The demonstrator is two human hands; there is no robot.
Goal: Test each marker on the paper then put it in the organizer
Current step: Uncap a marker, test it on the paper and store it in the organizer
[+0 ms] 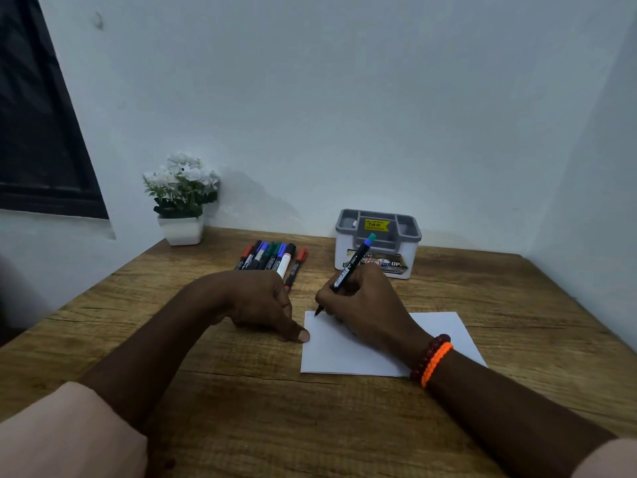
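Observation:
A white sheet of paper point(339, 355) lies on the wooden table point(241, 391). My right hand point(365, 305) grips a black marker with a teal end point(352, 265), and its uncapped tip touches the paper's top-left corner. My left hand point(255, 301) is curled in a fist left of the sheet, its thumb pressing at the paper's left edge; whether it holds anything is hidden. Several capped markers point(272, 257) in red, blue, green and black lie side by side behind my left hand. The grey-and-white organizer point(342, 251) stands behind my right hand, with no markers visible in it.
A small white pot of white flowers point(181, 201) stands at the table's back left corner. Walls close the table off at the back and right. A dark window frame point(41, 132) is on the left wall.

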